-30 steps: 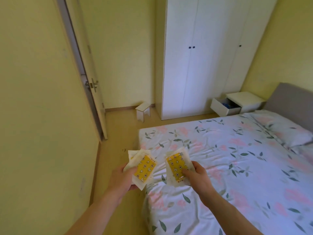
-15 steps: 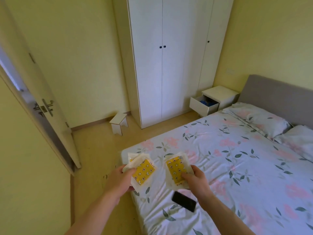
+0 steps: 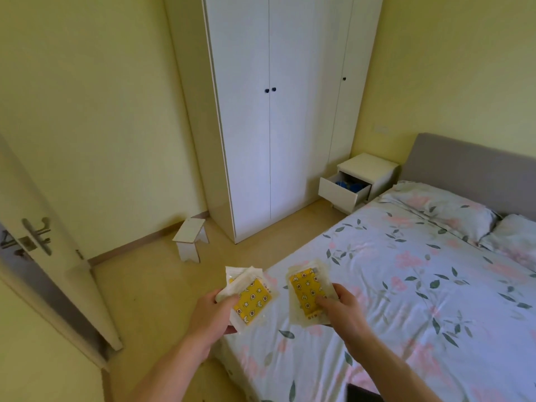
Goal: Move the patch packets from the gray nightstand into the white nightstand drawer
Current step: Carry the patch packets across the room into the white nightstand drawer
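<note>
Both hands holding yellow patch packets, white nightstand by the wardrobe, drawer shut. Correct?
Not quite. The head view shows the white nightstand by the wardrobe with its drawer pulled open, something blue inside. The rest holds: the left hand and the right hand each grip yellow patch packets.

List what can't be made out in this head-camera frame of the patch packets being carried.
- Count of patch packets in left hand: the stack overlaps, and the thumb covers an edge.
- Print on the packet in right hand: too small.
- White nightstand drawer contents: blue items, far off, partly hidden by the drawer front.
- Dark object on the bed: cut by the bottom edge.
- Gray nightstand: out of frame.
</note>
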A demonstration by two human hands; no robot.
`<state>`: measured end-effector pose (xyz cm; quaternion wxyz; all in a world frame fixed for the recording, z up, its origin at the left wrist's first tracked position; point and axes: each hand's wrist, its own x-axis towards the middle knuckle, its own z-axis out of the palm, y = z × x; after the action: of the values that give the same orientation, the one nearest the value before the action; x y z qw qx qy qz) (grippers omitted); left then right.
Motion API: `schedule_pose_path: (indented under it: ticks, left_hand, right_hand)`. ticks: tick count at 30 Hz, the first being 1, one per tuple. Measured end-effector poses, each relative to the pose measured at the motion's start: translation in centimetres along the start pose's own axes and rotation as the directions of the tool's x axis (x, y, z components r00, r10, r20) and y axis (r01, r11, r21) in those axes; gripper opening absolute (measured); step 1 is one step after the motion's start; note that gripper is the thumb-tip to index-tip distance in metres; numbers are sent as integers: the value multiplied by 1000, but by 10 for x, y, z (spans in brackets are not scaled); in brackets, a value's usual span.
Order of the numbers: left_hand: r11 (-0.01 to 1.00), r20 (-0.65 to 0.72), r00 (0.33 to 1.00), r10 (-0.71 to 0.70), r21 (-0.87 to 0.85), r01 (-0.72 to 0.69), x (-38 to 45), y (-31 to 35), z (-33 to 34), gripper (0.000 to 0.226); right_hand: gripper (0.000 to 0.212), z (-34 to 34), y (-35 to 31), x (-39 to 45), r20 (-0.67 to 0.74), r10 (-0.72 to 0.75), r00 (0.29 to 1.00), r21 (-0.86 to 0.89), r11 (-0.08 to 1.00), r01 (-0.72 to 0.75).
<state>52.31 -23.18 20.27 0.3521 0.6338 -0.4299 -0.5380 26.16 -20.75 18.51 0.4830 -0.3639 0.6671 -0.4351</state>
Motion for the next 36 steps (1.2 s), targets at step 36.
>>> schedule_pose_path:
  ticks: [36]
  left_hand:
    - [999,205,979,-23,44,15,618,207,-245,17]
  right_hand:
    - [17,363,-221,480,-158,78,984,111,992,-61]
